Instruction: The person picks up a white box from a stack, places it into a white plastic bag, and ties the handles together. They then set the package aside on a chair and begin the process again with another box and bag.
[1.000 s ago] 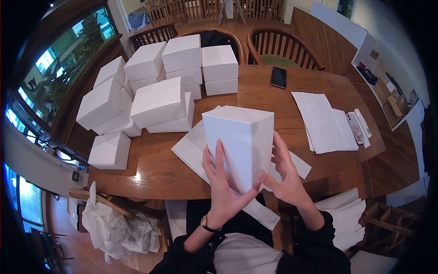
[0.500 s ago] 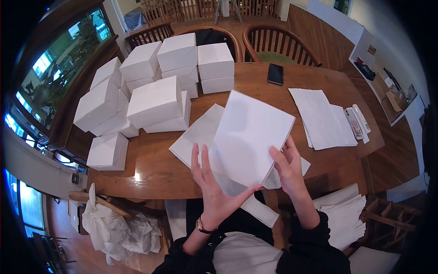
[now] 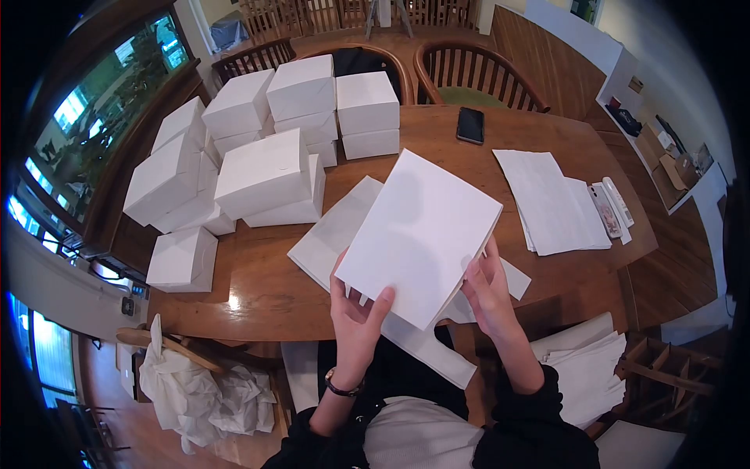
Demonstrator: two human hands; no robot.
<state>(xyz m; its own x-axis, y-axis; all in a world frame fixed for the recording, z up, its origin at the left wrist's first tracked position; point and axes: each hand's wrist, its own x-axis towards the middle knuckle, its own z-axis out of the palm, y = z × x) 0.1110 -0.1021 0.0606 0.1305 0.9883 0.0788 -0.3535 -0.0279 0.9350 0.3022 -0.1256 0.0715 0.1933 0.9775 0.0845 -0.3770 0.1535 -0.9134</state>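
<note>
A white box (image 3: 426,227), smooth on top, is held tilted above the table's front edge. My left hand (image 3: 359,316) grips its lower left edge, thumb on top and fingers beneath. At the lower right side my right hand (image 3: 489,289) holds the same box, its fingers partly hidden by the edge. Under the box, flat white card (image 3: 332,223) lies on the wooden table. Another white flap or sheet (image 3: 430,352) shows below the box, over my lap.
Stacked white boxes (image 3: 262,172) fill the table's left side. A black phone (image 3: 470,125) lies at the back; white sheets (image 3: 547,199) and a patterned phone-like item (image 3: 605,209) are at right. Crumpled white material (image 3: 187,391) and more white sheets (image 3: 586,375) flank me. Chairs (image 3: 476,74) stand behind.
My left hand was open beside the box and has closed on its lower left edge. The box has turned slightly and its top looks flatter towards me.
</note>
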